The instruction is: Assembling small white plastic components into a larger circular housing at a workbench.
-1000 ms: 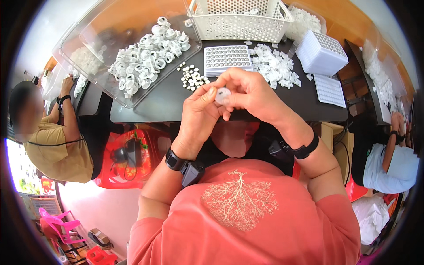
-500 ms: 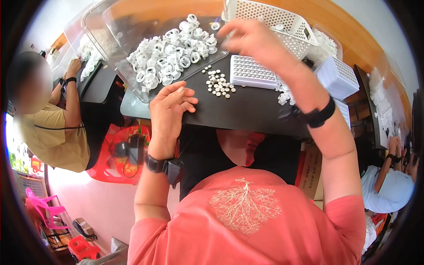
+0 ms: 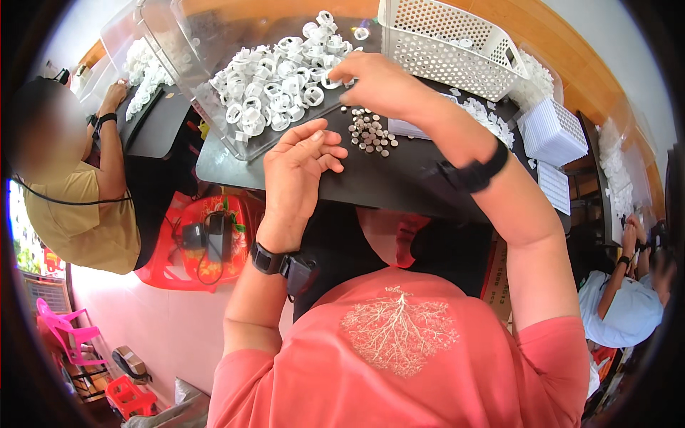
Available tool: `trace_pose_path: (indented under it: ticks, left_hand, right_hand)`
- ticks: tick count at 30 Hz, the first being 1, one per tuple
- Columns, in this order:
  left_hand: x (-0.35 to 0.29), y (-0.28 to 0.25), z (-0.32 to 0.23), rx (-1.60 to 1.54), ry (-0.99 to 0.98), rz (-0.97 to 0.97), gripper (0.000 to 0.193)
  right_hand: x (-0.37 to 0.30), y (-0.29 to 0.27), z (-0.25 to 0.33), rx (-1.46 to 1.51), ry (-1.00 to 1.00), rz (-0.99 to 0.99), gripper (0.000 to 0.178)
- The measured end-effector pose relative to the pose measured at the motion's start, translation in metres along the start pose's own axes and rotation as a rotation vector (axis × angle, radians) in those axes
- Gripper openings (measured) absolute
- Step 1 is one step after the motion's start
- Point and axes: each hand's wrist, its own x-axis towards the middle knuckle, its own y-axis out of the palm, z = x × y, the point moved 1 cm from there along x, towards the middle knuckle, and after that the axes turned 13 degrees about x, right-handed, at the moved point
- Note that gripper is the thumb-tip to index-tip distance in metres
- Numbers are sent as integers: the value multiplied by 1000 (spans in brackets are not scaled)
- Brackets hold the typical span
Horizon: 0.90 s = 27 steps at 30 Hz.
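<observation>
My right hand reaches across to the right edge of a pile of white plastic ring-shaped parts. Its index finger and thumb are apart, and the fingertips are beside one ring; no grip on it can be seen. Palm turned up, my left hand hovers at the table's near edge with fingers loosely bent and nothing visible in them. Small silvery discs, like button cells, lie loose between my hands. A white tray is mostly hidden under my right forearm. The pile lies in a clear plastic bin.
A white perforated basket stands at the back right. Small white pieces are scattered before it, near stacked white trays. One person works at the left, another at the right. A red stool holds a black device.
My right hand has come left and nearer, from beside the basket to the ring pile. My left hand has shifted slightly right. The white tray is now largely covered by my right arm.
</observation>
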Motion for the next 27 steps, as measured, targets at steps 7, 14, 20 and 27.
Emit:
trace_pose_path:
  ticks: [7, 14, 20, 27]
  left_hand:
    - [-5, 24, 11, -170, -66, 257, 36]
    - [-19, 56, 28, -238, -195, 460, 33]
    - [-23, 66, 33, -125, -205, 380, 32]
    - [-26, 66, 31, -218, -212, 399, 32]
  right_hand:
    - [-107, -17, 22, 683, -57, -9, 17]
    - [-159, -9, 8, 1015, 53, -157, 8]
    - [-172, -8, 0, 1097, 57, -200, 10]
    - [-171, -5, 2, 1129, 83, -234, 12]
